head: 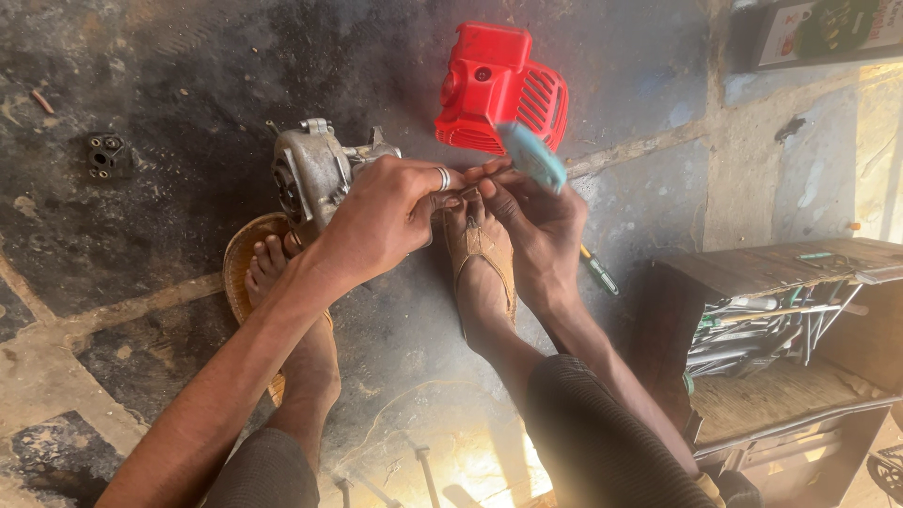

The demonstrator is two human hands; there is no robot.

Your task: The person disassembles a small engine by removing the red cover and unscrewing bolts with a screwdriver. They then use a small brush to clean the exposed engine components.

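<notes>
My left hand (pixel 381 216), with a ring on one finger, grips the side of a grey metal engine block (pixel 310 169) that stands on the dark stone floor between my sandalled feet. My right hand (pixel 536 221) holds a tool with a light blue handle (pixel 532 155), its tip hidden where the fingertips of both hands meet next to the engine. A red plastic engine cover (pixel 499 89) lies on the floor just beyond the hands.
A green-handled screwdriver (pixel 599 273) lies on the floor by my right wrist. A wooden toolbox (pixel 781 320) full of metal tools stands at the right. A small black metal part (pixel 106 153) lies at far left. Loose tools rest near the bottom edge.
</notes>
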